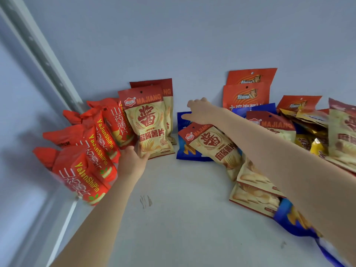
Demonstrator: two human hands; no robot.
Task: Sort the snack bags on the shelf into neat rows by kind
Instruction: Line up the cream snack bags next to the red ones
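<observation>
Near wall [192,35], MAJIANG bag [150,122] upright (top up)

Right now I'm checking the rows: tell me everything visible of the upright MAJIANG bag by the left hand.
The MAJIANG bag is a glossy cream pouch with a red top band, hang hole and large red character. It stands upright before a matching bag; the left hand holds its lower corner.

glossy plastic snack bags [148,120], smooth matt painted shelf [183,218]
</observation>
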